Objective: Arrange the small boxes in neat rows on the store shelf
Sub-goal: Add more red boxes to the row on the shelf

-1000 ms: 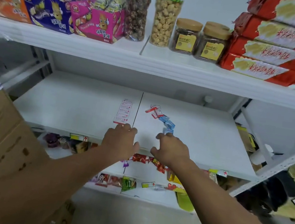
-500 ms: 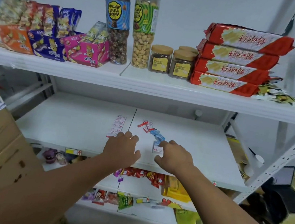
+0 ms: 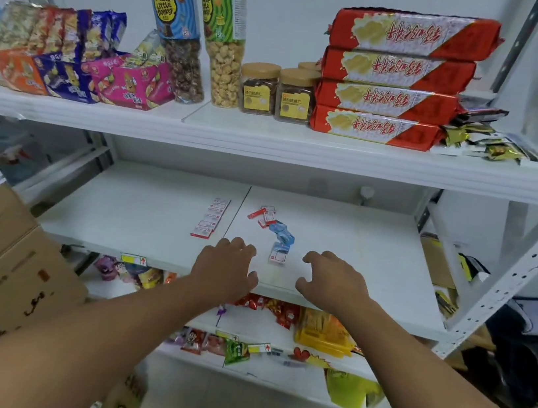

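White metal shelf: small red-and-white boxes in a row; left hand, right hand loosely curled, empty.

White middle shelf is carrying the small boxes, seam running front to back just beyond the left grip. A neat row of white-and-red boxes is lying just left of that seam, its near end just beyond the left grip's fingers. A loose cluster of red boxes and blue boxes is trailing toward the gap between the grips. One white box is sitting nearest, between the left grip and the right grip, touching neither. Both grips are hovering at the shelf's front edge, contact unclear.
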Available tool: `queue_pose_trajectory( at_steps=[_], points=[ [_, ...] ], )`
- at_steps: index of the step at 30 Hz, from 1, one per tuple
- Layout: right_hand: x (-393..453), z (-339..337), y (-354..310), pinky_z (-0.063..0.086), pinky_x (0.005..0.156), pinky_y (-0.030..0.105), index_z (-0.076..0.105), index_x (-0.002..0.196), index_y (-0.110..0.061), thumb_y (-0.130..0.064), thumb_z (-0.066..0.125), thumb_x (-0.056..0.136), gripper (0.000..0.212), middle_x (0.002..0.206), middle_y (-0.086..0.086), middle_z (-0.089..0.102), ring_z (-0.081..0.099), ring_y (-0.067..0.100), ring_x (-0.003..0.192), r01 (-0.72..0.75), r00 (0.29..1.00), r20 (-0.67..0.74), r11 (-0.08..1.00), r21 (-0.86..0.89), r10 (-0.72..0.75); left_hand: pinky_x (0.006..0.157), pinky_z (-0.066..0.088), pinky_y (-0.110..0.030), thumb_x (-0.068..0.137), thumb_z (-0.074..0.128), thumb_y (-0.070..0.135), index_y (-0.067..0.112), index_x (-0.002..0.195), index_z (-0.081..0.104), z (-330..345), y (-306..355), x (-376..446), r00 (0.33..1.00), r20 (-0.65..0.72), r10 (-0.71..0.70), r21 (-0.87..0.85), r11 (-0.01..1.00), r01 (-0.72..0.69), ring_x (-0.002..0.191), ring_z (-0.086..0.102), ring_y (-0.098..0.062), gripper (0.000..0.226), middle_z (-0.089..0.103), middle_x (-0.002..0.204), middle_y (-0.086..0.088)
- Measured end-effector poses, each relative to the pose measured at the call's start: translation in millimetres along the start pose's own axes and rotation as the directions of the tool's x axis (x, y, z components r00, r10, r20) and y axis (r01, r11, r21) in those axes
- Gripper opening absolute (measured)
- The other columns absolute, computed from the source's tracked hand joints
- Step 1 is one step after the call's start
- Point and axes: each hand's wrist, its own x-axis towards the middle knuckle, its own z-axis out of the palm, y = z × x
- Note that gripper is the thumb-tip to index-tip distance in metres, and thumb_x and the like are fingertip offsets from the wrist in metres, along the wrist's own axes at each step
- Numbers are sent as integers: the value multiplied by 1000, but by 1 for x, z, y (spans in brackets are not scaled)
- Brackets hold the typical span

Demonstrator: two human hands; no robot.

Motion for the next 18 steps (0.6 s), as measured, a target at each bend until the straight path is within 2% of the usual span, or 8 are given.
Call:
queue_pose_trajectory(
  at_steps=[9,18],
  points=[
    [13,10,1,54,85,38,48,147,-34,-53,57,95,56,133,-2,58,61,22,114,53,998,39,999,11,-53,108,49,-50,105,46,51,24,156,43,12,-2,-1,995,96,-39,29,999,37,138,49,-28,58,48,156,-5],
    [52,10,-20,57,85,38,50,147,-34,-51,59,93,57,133,-1,59,62,23,113,23,999,49,999,-41,-21,102,55,-46,100,52,54,25,143,57,18,-32,53,998,-10,-56,-37,998,56,124,61,-24,52,61,141,0]
  ],
)
